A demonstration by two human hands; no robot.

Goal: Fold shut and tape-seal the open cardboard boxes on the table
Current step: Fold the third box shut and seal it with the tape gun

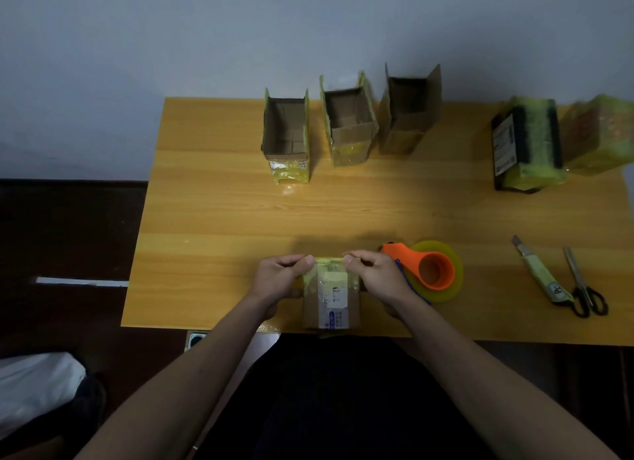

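While both hands are pressing yellow tape on the small box (331,298) at the counter (212,219) near edge, left hand (279,279) & right hand (375,277) are each pinching it with curled fingers at the top corners. Approx. two taped boxes (526,143) are lying far right; three open boxes (346,123) are waiting at the back. Tape dispenser (429,269) is resting just beside the right hand.
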